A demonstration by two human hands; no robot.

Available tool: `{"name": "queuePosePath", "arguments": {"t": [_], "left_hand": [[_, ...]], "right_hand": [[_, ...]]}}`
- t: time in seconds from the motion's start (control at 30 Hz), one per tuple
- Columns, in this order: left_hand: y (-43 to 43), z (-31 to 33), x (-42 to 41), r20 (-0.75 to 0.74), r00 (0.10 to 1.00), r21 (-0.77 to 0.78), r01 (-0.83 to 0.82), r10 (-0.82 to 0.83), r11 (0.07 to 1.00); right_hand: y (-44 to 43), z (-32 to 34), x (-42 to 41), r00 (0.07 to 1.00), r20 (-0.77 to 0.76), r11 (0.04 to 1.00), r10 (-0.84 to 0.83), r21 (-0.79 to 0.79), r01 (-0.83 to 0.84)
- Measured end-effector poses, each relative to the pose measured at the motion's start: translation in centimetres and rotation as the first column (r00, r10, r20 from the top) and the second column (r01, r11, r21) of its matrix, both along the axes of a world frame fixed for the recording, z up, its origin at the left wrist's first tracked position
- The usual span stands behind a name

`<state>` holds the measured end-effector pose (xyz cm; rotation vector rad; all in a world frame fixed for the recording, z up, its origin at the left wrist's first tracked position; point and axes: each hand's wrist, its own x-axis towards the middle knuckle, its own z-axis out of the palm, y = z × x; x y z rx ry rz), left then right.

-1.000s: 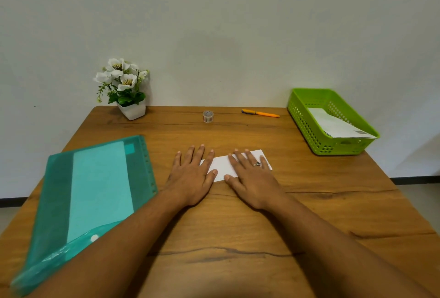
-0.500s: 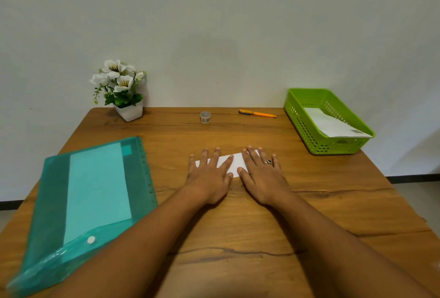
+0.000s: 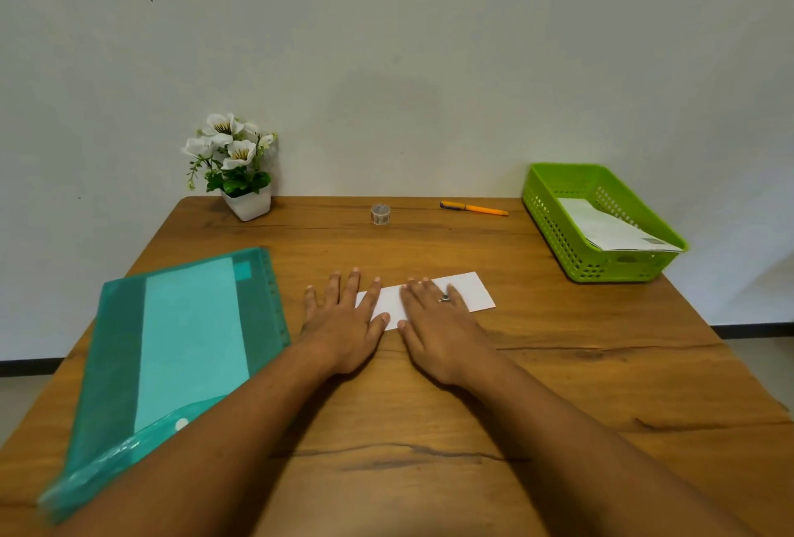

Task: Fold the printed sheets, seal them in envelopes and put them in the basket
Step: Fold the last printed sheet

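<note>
Now, hands: both are lying flat, palms down and fingers spread, pressing on the folded sheet and gripping nothing.
Left hand [image 3: 343, 321]: it is covering the sheet's left end, with its outer fingers resting on the bare wood.
Right hand [image 3: 438, 326]: it is lying across the sheet's middle, wearing a ring [image 3: 444, 298].
Folded sheet [image 3: 468, 294]: it is lying as a narrow white strip at the centre of the tabletop [image 3: 558, 386], its right end sticking out past the right hand.
Folder [image 3: 172, 356]: this translucent teal piece is lying along the left edge, holding what is probably paper inside.
Basket [image 3: 575, 244]: the green basket is sitting at the far right corner, holding a white envelope [image 3: 610, 231] leaning on its near wall.
Pen [image 3: 472, 208]: the orange pen is lying along the far edge, left of the basket.
Tape roll [image 3: 380, 214]: it is standing near the middle of the far edge.
Flower pot [image 3: 247, 203]: it is sitting at the far left corner.
</note>
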<state>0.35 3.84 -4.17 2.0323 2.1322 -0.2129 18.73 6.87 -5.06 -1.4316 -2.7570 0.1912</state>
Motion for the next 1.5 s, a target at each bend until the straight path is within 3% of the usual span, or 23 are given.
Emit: {"name": "queuePosePath", "arguments": {"t": [0.17,0.4,0.6,0.83,1.07,1.23,1.5], "left_hand": [[-0.1,0.0,0.0,-0.013,1.000,0.008,-0.004,0.004,1.000],[-0.1,0.7,0.1,-0.041,0.999,-0.013,-0.001,0.000,1.000],[0.0,2.8,1.3,-0.138,0.989,0.096,0.065,-0.051,0.993],[1.5,4.3,0.6,0.116,0.991,-0.033,-0.066,0.069,0.997],[0.7,5.0,1.0,0.131,0.988,-0.080,-0.078,0.088,0.994],[-0.1,5.1,1.1,0.320,0.932,-0.100,-0.148,0.172,0.984],[-1.0,5.1,0.8,0.435,0.873,-0.104,-0.196,0.222,0.975]], "right_hand": [[-0.1,-0.6,0.3,0.999,-0.053,1.000,0.012,-0.006,-0.012],[2.9,-0.8,6.0,0.980,0.010,0.979,-0.198,-0.044,0.199],[2.3,-0.6,5.3,0.969,0.018,0.965,-0.248,-0.078,0.249],[0.7,-0.8,5.1,0.959,0.035,0.956,-0.280,-0.078,0.282],[-0.4,-0.9,5.1,0.955,0.033,0.953,-0.295,-0.066,0.297],[-0.8,-0.7,5.1,0.953,0.011,0.950,-0.303,-0.071,0.303],[-1.3,-0.4,4.8,0.947,-0.015,0.945,-0.320,-0.073,0.318]]}}
